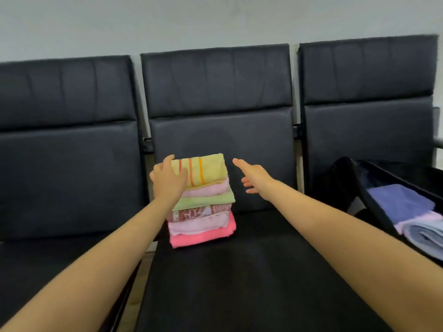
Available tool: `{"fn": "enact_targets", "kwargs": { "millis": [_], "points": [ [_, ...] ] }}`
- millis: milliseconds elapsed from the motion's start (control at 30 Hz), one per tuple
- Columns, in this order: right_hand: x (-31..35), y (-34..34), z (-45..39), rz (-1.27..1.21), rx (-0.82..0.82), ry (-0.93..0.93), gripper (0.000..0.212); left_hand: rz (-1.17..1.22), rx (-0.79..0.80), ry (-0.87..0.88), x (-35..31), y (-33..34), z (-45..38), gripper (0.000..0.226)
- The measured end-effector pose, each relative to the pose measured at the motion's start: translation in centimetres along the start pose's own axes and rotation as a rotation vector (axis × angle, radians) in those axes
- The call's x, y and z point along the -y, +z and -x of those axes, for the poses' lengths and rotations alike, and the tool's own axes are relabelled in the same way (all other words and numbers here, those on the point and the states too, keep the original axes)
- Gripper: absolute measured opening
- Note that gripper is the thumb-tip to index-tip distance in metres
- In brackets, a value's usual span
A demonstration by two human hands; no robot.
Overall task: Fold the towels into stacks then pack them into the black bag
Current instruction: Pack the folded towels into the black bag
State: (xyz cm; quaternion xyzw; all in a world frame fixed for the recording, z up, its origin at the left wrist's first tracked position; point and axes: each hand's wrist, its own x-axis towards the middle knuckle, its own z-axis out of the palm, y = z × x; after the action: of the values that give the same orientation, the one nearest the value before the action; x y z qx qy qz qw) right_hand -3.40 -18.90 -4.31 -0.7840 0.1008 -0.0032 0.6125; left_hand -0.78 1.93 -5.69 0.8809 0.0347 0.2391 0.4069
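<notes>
Two bare forearms reach in from the bottom corners, stretching out over the black padded seat (239, 271) of the middle chair. Left hand (167, 179) is on the stack of folded towels (203, 202), which sits on the seat toward its left edge and close to the backrest; the fingers wrap the stack's upper left corner, thumb laid on top of the yellow towel (203, 170) with its orange and red stripes, so that hand has hold of the top of the pile. Below the yellow one come a pale pink towel (211, 189), a light green towel (211, 200), a maroon patterned towel (201, 213), another pale pink layer and a bright pink towel (203, 237) at the bottom, touching the seat. Right hand (255, 176) hangs in the air just right of the stack, apart from it, fingers spread and relaxed, index finger stretched forward, holding nothing. Over on the right-hand chair the black bag (374, 200) lies open, and inside it sit folded towels: a blue-purple towel (400, 200) and a light blue towel (424, 236), with what looks like a thin pale pink edge between them, though the frame's blur makes that hard to settle. Behind everything run three black chair backs (215, 92) against a pale grey wall (215, 20).
</notes>
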Motion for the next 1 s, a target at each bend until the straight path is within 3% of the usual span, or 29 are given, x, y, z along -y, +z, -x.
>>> {"fn": "enact_targets", "kwargs": {
  "millis": [67, 167, 200, 267, 367, 500, 600, 633, 800, 933, 1000],
  "points": [
    [0.5, 1.8, -1.8, -0.051, 0.047, 0.082, 0.079, 0.024, 0.032, -0.092, 1.5, -0.1, -1.4, 0.065],
    [1.3, 4.2, -3.3, -0.112, 0.119, 0.185, 0.059, 0.064, 0.171, -0.141, 3.6, 0.8, -3.5, 0.062],
    [1.8, 4.8, -3.5, -0.128, 0.126, 0.183, 0.061, 0.080, 0.245, -0.112, 3.9, 1.1, -3.8, 0.058],
    [2.2, 5.6, -5.3, -0.122, 0.106, 0.188, 0.086, 0.073, 0.331, -0.078, 4.4, 1.5, -3.7, 0.054],
    [2.1, 6.0, -6.6, -0.072, 0.150, 0.237, 0.102, 0.075, 0.304, -0.022, 4.9, 1.8, -3.2, 0.045],
    [3.1, 7.7, -5.4, -0.062, 0.131, 0.135, 0.084, 0.190, 0.299, -0.036, 5.6, 1.7, -2.7, 0.044],
    [3.4, 9.1, -5.2, 0.082, 0.070, 0.107, 0.118, 0.209, 0.303, -0.070, 6.1, 1.4, -2.8, 0.048],
    [3.7, 9.3, -4.7, 0.168, 0.056, 0.085, 0.119, 0.206, 0.313, -0.083, 6.1, 1.2, -2.8, 0.048],
    [4.0, 9.3, -4.3, 0.487, -0.060, -0.016, 0.088, 0.207, 0.382, -0.078, 5.9, 0.0, -2.2, 0.047],
    [3.5, 8.9, -4.5, 0.147, 0.092, 0.015, 0.076, 0.223, 0.407, -0.078, 6.0, -0.5, -1.9, 0.044],
    [3.4, 8.9, -4.3, 0.116, 0.076, 0.000, 0.071, 0.245, 0.425, -0.072, 6.3, -0.8, -1.9, 0.045]
  ]
}}
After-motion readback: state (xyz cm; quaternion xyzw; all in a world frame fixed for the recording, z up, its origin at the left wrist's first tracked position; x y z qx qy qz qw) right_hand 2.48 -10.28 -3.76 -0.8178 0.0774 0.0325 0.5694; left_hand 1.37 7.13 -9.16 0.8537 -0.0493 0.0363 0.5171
